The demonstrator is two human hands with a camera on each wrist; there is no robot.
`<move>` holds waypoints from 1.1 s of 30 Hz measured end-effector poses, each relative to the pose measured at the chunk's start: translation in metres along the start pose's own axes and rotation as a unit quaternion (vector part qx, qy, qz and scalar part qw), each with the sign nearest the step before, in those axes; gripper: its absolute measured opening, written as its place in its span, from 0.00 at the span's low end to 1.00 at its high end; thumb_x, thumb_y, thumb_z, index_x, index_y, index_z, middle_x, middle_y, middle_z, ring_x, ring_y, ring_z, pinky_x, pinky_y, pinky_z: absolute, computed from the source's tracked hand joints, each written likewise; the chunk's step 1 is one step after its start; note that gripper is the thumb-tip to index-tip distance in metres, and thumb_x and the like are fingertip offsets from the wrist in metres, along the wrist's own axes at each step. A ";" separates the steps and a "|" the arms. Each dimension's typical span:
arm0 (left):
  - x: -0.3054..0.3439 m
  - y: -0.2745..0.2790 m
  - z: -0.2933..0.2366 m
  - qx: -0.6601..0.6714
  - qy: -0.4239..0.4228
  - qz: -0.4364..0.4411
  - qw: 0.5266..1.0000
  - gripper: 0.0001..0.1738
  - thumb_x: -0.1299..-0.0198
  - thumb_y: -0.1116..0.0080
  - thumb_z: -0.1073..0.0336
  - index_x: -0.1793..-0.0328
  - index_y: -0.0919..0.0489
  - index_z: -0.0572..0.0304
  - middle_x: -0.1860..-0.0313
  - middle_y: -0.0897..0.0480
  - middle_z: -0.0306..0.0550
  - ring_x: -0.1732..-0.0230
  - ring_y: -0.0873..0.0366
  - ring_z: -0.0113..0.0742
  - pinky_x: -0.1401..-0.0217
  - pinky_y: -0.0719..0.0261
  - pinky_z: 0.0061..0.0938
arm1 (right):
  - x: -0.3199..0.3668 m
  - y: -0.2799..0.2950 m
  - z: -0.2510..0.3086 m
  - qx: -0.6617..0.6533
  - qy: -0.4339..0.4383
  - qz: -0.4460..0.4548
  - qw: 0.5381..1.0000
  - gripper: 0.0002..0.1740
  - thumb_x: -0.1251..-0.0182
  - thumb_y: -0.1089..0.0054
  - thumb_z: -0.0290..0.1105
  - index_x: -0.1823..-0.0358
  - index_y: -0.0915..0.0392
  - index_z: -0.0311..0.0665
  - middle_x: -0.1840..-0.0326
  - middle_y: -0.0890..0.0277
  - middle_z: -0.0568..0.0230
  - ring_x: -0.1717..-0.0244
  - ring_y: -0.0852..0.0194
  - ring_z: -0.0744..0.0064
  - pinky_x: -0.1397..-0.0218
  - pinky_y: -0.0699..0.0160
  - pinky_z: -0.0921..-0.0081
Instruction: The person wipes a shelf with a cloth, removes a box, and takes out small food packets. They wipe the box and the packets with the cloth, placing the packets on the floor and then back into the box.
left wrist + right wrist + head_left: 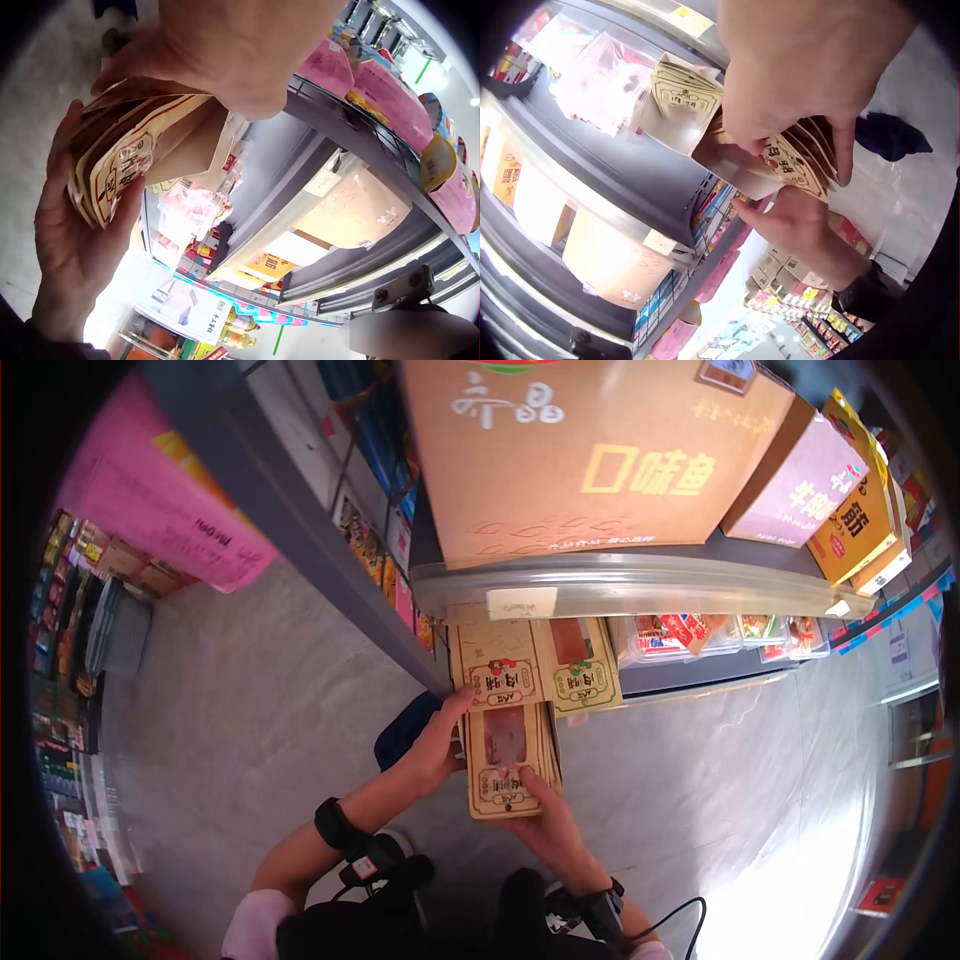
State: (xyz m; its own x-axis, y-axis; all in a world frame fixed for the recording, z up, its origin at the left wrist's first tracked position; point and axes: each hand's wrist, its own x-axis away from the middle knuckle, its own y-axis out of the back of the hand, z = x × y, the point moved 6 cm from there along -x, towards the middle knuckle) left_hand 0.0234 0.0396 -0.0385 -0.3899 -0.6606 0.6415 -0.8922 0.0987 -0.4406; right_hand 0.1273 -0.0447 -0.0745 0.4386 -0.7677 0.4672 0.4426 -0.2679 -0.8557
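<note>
A big box [590, 450] sits on the shelf [620, 585] at 12 o'clock. Under it lie shelved packets [500, 670] (tan, labels toward 6). Just below them, off the shelf, the stack [505, 760] runs 12 to 6, label end at 6. The left grip [435, 745] clasps its 9 o'clock edge, and the right grip [545, 820] pinches its 6 o'clock end.

The stack [505, 760] lies between the hands: left hand [432, 748] at its 9 o'clock, right hand [548, 818] at 5. At 12 stand packets [535, 660] (under the shelf edge [640, 588]), with trays [720, 635] at 2 and a box [590, 450] on top.
</note>
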 end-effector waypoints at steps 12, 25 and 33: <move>0.010 0.038 0.002 -0.244 -0.033 -0.086 0.965 0.39 0.42 0.55 0.36 0.39 0.35 0.65 0.45 0.28 0.47 0.44 0.31 0.37 0.44 0.34 0.33 | -0.040 -0.012 0.017 0.157 -0.005 -0.004 0.988 0.27 0.30 0.58 0.44 0.38 0.44 0.33 0.47 0.30 0.48 0.47 0.27 0.55 0.45 0.24 0.58; 0.011 0.087 0.029 -0.209 -0.008 -0.106 0.972 0.33 0.42 0.54 0.38 0.52 0.27 0.65 0.55 0.24 0.48 0.56 0.26 0.34 0.57 0.27 0.26 | -0.047 -0.028 0.031 0.251 0.160 -0.077 0.952 0.19 0.33 0.56 0.22 0.41 0.40 0.24 0.44 0.32 0.49 0.45 0.29 0.54 0.42 0.25 0.65; 0.018 0.144 0.027 -0.390 -0.171 -0.254 0.868 0.25 0.49 0.42 0.54 0.56 0.29 0.71 0.55 0.27 0.63 0.52 0.27 0.52 0.52 0.28 0.37 | -0.048 -0.043 0.031 0.258 0.182 -0.109 0.942 0.20 0.34 0.58 0.19 0.40 0.42 0.25 0.42 0.34 0.47 0.43 0.31 0.52 0.39 0.27 0.62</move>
State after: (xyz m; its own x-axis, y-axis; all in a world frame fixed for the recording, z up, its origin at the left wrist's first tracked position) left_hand -0.1057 0.0213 -0.1072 0.0710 -0.9357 0.3455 -0.8642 0.1153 0.4898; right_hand 0.1117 0.0217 -0.0530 0.0367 -0.9014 0.4314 0.8542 -0.1957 -0.4817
